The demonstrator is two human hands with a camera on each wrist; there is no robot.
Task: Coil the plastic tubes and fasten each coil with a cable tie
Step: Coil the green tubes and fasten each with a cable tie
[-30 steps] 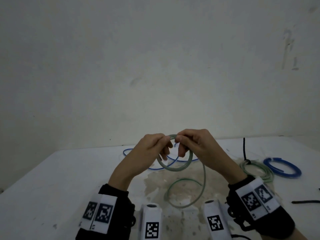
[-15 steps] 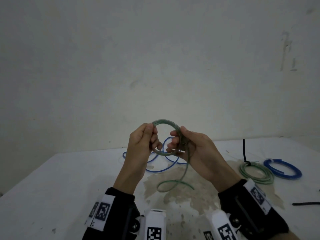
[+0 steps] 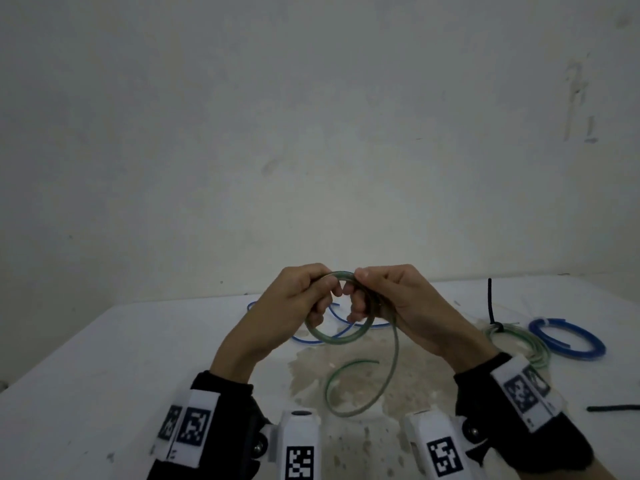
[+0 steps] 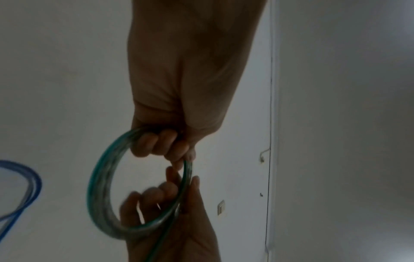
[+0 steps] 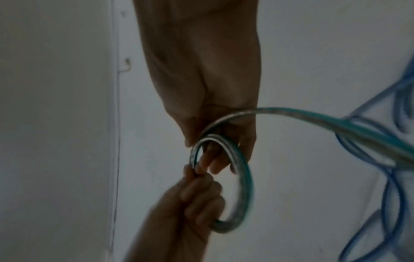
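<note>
Above the white table I hold a small coil of clear green tube with both hands. My left hand grips its upper left arc, fingers curled through the ring. My right hand pinches the top right, where the turns overlap. The loose tail drops from my right hand and curls down to the table. In the left wrist view, the coil runs from my left fingers to the right hand below. In the right wrist view, the coil is blurred and the tail leads off right.
A loose blue tube lies on the table behind my hands. At the right sit a green coil bound with an upright black cable tie and a blue coil. Another black cable tie lies near the right edge.
My hands have come together at the top of the coil, which has tipped from upright to hanging below them. The loose tail has swung and hangs lower.
</note>
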